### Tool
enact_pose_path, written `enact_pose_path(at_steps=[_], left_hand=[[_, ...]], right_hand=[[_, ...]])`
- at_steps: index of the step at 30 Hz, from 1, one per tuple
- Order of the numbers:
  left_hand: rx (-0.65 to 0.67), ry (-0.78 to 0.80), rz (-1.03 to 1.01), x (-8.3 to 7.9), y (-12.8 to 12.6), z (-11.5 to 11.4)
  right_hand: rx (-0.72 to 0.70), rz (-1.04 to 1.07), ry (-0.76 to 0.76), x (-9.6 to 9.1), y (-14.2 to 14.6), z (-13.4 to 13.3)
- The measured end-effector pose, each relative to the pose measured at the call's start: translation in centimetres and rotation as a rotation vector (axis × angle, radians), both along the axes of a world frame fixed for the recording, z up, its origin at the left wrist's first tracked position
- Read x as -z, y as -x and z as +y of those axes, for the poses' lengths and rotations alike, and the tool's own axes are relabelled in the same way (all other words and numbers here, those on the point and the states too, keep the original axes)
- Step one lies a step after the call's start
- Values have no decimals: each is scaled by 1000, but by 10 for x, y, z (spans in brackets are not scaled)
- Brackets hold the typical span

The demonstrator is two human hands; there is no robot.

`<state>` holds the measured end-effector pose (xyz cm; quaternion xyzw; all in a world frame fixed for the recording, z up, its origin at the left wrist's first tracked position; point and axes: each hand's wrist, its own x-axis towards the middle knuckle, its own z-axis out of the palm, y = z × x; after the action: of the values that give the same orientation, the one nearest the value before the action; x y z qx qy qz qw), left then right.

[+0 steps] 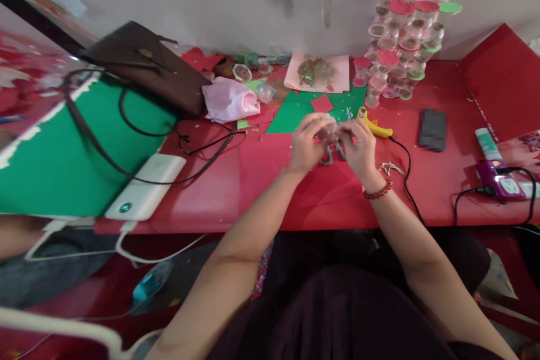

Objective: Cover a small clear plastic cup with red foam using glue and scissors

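Note:
My left hand [307, 143] and my right hand [358, 146] meet over the red table [253, 191], fingers closed around a small clear plastic cup [329, 128] held between them. Grey-handled scissors [331, 153] lie on the table just below the hands. A red bead bracelet [378, 192] circles my right wrist. A yellow glue gun [373, 125] lies just right of my right hand, its black cord running toward the table's front edge.
A stack of small clear cups with pink, red and green lids [400, 39] stands at the back right. Green paper [312, 109], a pink cloth [230, 100], a brown bag [147, 64], a white power bank [145, 187], a phone [432, 129], a purple device [500, 180] surround the work spot.

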<state>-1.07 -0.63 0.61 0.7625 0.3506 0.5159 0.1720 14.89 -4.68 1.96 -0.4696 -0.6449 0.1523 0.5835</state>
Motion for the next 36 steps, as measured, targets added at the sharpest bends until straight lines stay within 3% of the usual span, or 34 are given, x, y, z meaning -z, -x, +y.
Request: enact_pose_path(at_steps=[9, 21, 36], left_hand=[[-23, 85, -49, 3, -6, 0], [-64, 181, -161, 5, -11, -1], [-74, 106, -34, 3, -3, 1]], right_hand=[[45, -160, -38, 13, -1, 5], [43, -173, -39, 22, 2, 6], [22, -134, -136, 23, 1, 8]])
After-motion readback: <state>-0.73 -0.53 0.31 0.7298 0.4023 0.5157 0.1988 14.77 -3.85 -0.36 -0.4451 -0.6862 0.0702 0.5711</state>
